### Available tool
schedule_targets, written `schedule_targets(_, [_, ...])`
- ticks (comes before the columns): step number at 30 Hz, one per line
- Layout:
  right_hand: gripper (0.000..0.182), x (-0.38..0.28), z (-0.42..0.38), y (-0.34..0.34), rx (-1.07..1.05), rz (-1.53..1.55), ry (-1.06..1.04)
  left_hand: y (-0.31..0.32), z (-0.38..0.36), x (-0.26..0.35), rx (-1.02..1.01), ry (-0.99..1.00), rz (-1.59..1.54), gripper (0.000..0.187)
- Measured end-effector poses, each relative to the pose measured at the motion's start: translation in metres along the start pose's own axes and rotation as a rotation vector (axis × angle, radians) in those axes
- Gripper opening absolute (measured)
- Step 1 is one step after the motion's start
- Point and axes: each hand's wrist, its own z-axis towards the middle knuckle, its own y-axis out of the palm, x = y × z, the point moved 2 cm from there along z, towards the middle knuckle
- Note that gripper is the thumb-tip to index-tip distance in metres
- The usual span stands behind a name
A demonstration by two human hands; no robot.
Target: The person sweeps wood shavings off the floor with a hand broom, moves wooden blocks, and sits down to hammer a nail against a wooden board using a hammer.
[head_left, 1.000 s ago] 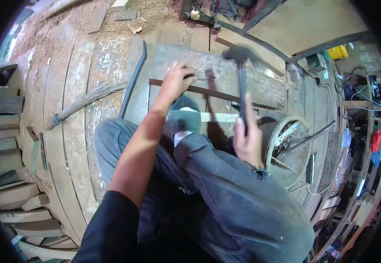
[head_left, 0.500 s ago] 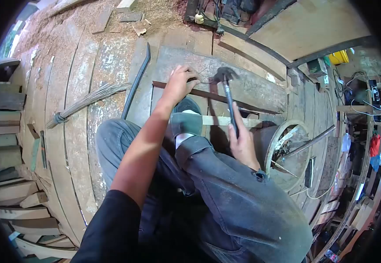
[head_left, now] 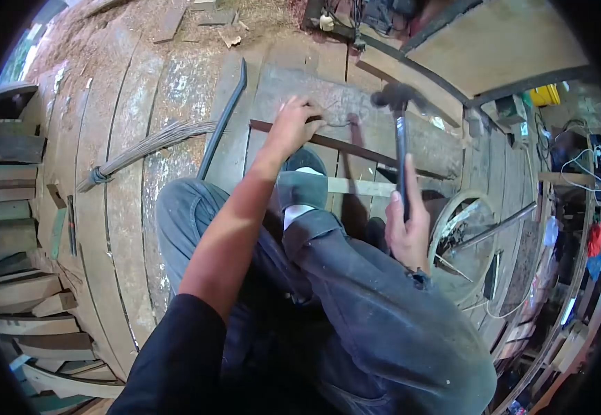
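Note:
My left hand (head_left: 295, 124) rests at the near edge of a worn grey board (head_left: 356, 111), beside a dark narrow strip (head_left: 356, 150). Its fingers are bent together around something thin that I cannot make out. In my right hand (head_left: 411, 225) is the handle of a hammer (head_left: 402, 149), its dark head raised over the board and slightly blurred. A shod foot (head_left: 302, 183) is close to the strip, between my two hands.
On the plank floor left of the board lie a dark pry bar (head_left: 223, 117) and a stick broom (head_left: 152, 150). A round basin (head_left: 461, 277) with scraps and a rod is at the right. Wood pieces (head_left: 13, 228) are stacked far left.
The hammer in my right hand has moved right and slightly up, away from my left hand. My left hand keeps its place on the board. The whole view has shifted slightly.

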Motion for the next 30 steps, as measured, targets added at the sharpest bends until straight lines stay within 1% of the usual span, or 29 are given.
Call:
schedule_targets(2, [0.054,-0.014,-0.003,-0.002,0.072,0.001,-0.112,0.003,-0.003,-0.001,0.008,0.002,-0.014,0.015])
schedule_targets(3, [0.055,-0.017,-0.001,-0.001,0.103,-0.075,-0.199,0.003,-0.003,-0.001,0.01,0.012,-0.016,0.015])
schedule_targets(4, [0.056,-0.022,-0.004,0.003,0.074,-0.076,-0.099,0.001,0.001,0.0,0.018,0.027,-0.015,0.015])
schedule_targets(6, [0.058,0.005,0.001,0.016,-0.03,-0.149,-0.095,0.0,0.001,0.0,0.033,0.024,-0.003,0.015])
schedule_targets(7, [0.059,0.016,0.003,0.023,-0.089,-0.204,-0.049,0.0,0.001,-0.001,0.026,0.027,-0.007,0.014])
schedule_targets(8, [0.059,0.017,0.007,0.03,-0.095,-0.164,-0.177,-0.001,0.0,0.001,0.02,0.029,-0.011,0.014])
schedule_targets(10, [0.058,0.023,0.002,0.018,-0.123,-0.154,-0.06,-0.004,0.004,-0.001,0.037,0.025,-0.012,0.014])
schedule_targets(11, [0.057,0.015,0.002,0.014,-0.035,-0.186,-0.206,-0.005,0.003,0.0,0.033,0.009,-0.007,0.014])
schedule_targets(12, [0.057,-0.009,-0.003,0.007,-0.061,-0.194,-0.021,0.0,-0.001,0.001,0.017,-0.003,-0.012,0.014])
schedule_targets(14, [0.056,-0.021,-0.005,0.007,0.014,-0.097,-0.03,0.002,-0.001,-0.001,0.025,0.006,-0.016,0.014])
schedule_targets(16, [0.057,-0.015,-0.002,0.012,0.052,-0.148,-0.152,0.003,-0.001,-0.002,0.034,-0.003,-0.034,0.015])
schedule_targets(17, [0.057,-0.005,0.0,0.018,0.021,-0.152,-0.103,0.001,-0.001,-0.001,0.025,-0.01,-0.032,0.015])
schedule_targets(18, [0.057,0.015,0.004,0.026,0.014,-0.196,-0.127,0.0,-0.001,0.0,0.034,-0.005,-0.028,0.015])
schedule_targets(19, [0.057,0.026,0.008,0.027,-0.037,-0.186,-0.105,0.0,0.0,0.0,0.024,-0.008,-0.031,0.015])
schedule_targets(20, [0.057,0.023,0.01,0.026,-0.09,-0.176,-0.079,-0.001,-0.001,0.002,0.01,-0.015,-0.035,0.015])
schedule_targets(21, [0.056,0.015,0.007,0.017,-0.127,-0.137,-0.009,-0.001,0.0,0.002,0.004,-0.016,-0.032,0.014])
schedule_targets(22, [0.056,0.011,0.007,0.012,0.0,-0.274,-0.289,-0.002,0.002,-0.001,0.004,-0.02,-0.028,0.014])
schedule_targets(24, [0.056,-0.018,-0.001,0.003,0.004,-0.186,-0.107,0.002,-0.001,-0.001,0.021,-0.012,-0.058,0.013])
schedule_targets(25, [0.057,-0.021,-0.001,0.003,0.069,-0.176,-0.165,0.002,-0.001,0.0,0.028,0.001,-0.051,0.014])
schedule_targets(26, [0.053,-0.031,-0.003,-0.002,-0.017,-0.143,0.026,0.004,-0.004,-0.001,0.026,-0.005,-0.058,0.014])
schedule_targets(28, [0.054,-0.022,-0.003,0.009,0.05,-0.157,-0.111,0.003,-0.001,-0.002,0.043,0.005,-0.032,0.015])
schedule_targets(29, [0.056,-0.005,0.001,0.016,0.074,-0.259,-0.276,0.003,-0.001,-0.003,0.026,-0.015,-0.016,0.016])
schedule_targets(30, [0.057,0.015,0.002,0.024,-0.039,-0.206,-0.095,0.002,0.0,-0.004,0.034,-0.008,-0.012,0.016])
